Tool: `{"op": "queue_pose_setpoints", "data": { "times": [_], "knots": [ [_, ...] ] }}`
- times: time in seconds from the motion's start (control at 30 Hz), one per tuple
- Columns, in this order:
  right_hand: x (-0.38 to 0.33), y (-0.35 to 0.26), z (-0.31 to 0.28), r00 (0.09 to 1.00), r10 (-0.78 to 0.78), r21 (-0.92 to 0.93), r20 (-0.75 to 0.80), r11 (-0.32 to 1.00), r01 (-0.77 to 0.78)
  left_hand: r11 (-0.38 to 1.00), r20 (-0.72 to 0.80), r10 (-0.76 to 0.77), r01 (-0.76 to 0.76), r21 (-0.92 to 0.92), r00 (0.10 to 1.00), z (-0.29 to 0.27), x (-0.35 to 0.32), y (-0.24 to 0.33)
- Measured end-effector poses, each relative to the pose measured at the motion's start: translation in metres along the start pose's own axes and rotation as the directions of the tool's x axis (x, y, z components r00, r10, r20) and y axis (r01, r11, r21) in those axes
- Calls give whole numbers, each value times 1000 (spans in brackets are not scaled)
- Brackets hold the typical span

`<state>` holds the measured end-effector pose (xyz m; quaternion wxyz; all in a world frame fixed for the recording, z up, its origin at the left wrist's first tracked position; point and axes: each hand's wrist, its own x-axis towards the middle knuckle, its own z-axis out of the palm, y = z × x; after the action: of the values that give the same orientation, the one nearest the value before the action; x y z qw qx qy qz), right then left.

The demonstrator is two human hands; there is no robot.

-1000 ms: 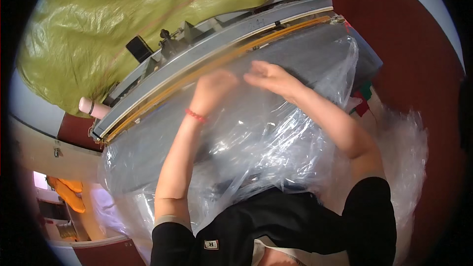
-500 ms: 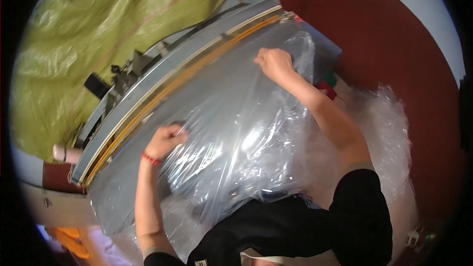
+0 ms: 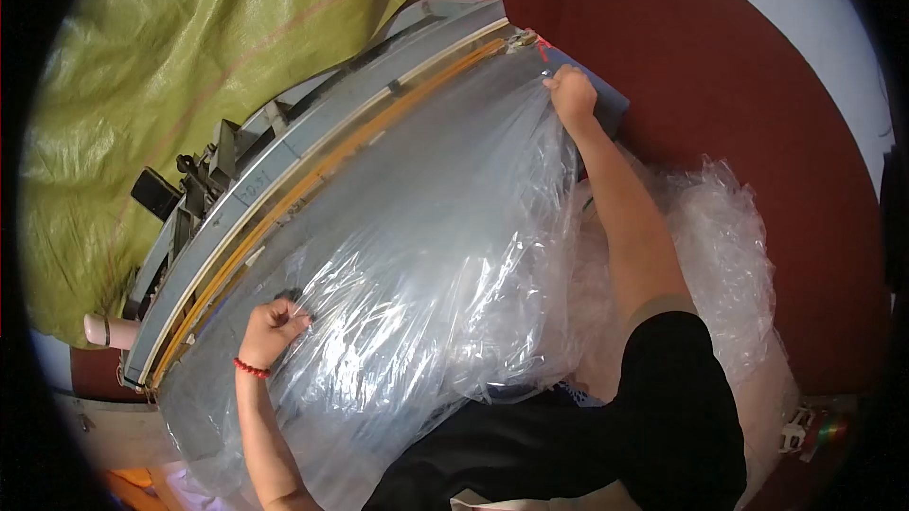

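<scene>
A large clear plastic bag [image 3: 426, 265] lies spread over the grey bed of a long sealing machine [image 3: 312, 161] with a yellow-orange strip along its bar. My left hand [image 3: 273, 326], with a red bead bracelet on the wrist, pinches the bag's edge near the machine's left end. My right hand [image 3: 571, 94] grips the bag's far edge at the machine's right end. The film is stretched between both hands along the bar.
A heap of crumpled clear plastic [image 3: 720, 246] lies on the dark red floor [image 3: 739, 94] to the right. A yellow-green woven sack sheet [image 3: 170, 56] covers the area behind the machine. A pink cylinder [image 3: 104, 329] stands at the machine's left end.
Both hands started together at the middle of the bag's edge. They have slid apart, the left toward the machine's left end, the right to its right end, spreading the film.
</scene>
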<state>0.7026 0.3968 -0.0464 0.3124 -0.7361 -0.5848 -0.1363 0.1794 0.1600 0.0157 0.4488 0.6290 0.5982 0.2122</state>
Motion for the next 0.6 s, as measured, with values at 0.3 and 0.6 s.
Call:
{"op": "queue_pose_setpoints", "data": {
  "times": [0.3, 0.6],
  "knots": [
    [9, -9, -3, 968, -24, -55, 249, 998, 38, 968, -56, -228, 232, 95, 972, -87, -108, -61],
    [83, 135, 71, 950, 17, 609, 313, 764, -214, 992, -689, -117, 123, -41, 715, -114, -96, -155]
  ]
}}
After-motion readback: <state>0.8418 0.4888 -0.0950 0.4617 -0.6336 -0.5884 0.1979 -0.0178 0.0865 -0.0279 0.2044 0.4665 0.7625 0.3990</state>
